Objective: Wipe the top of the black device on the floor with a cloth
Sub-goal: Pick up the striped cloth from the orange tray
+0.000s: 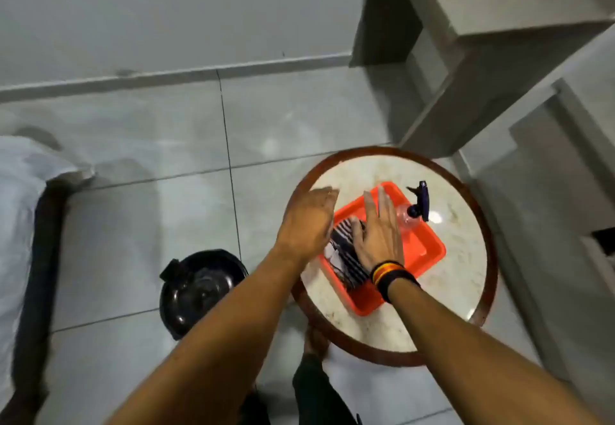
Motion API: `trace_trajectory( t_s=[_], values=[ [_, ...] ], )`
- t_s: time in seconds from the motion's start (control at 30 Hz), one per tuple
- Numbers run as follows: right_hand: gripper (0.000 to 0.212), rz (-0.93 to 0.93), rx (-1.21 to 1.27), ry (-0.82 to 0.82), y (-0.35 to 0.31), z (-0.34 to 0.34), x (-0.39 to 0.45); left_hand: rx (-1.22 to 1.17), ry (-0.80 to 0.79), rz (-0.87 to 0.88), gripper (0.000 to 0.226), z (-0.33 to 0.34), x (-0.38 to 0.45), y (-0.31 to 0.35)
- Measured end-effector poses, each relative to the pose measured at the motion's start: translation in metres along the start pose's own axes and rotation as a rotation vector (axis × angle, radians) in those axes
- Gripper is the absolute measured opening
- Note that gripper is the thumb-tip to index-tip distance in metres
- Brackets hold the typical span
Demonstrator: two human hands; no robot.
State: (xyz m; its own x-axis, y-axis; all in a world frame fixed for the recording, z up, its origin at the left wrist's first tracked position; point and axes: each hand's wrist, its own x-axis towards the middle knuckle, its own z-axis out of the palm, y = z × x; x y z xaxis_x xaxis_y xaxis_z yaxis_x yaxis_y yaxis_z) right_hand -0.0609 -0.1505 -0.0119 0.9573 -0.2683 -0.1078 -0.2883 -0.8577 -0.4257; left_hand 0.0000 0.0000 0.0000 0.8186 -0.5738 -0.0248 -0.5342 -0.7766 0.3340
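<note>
The black device, round and glossy, sits on the tiled floor to the left of a small round table. On the table lies an orange tray holding a black-and-white striped cloth. My right hand hovers flat over the cloth with fingers spread, perhaps touching it. My left hand is held above the tray's left edge, fingers loosely together, holding nothing.
A clear spray bottle with a dark nozzle lies at the tray's far corner. A bed with white sheet and dark frame runs along the left. Grey cabinets stand at the back right.
</note>
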Motion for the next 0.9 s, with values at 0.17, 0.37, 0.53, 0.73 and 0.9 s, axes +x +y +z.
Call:
trace_trajectory(
  t_s=[0.17, 0.37, 0.53, 0.73, 0.9],
  values=[
    [0.058, 0.363, 0.095, -0.119, 0.058, 0.066, -0.028, -0.028, -0.247, -0.108, 0.035, 0.089, 0.008, 0.019],
    [0.062, 0.473, 0.071, -0.188, 0.082, 0.106, -0.018, -0.022, -0.359, -0.28, 0.051, 0.147, 0.023, 0.031],
    [0.053, 0.496, 0.118, -0.104, 0.088, 0.114, -0.004, -0.085, -0.311, -0.353, 0.051, 0.161, 0.033, 0.027],
    [0.041, 0.455, 0.27, 0.111, 0.062, 0.086, 0.004, -0.428, -0.099, -0.448, 0.034, 0.112, 0.023, 0.026],
    [0.039, 0.222, 0.366, 0.224, -0.013, 0.055, 0.007, -0.664, 0.247, -0.578, 0.039, 0.048, -0.025, -0.005]
  ],
)
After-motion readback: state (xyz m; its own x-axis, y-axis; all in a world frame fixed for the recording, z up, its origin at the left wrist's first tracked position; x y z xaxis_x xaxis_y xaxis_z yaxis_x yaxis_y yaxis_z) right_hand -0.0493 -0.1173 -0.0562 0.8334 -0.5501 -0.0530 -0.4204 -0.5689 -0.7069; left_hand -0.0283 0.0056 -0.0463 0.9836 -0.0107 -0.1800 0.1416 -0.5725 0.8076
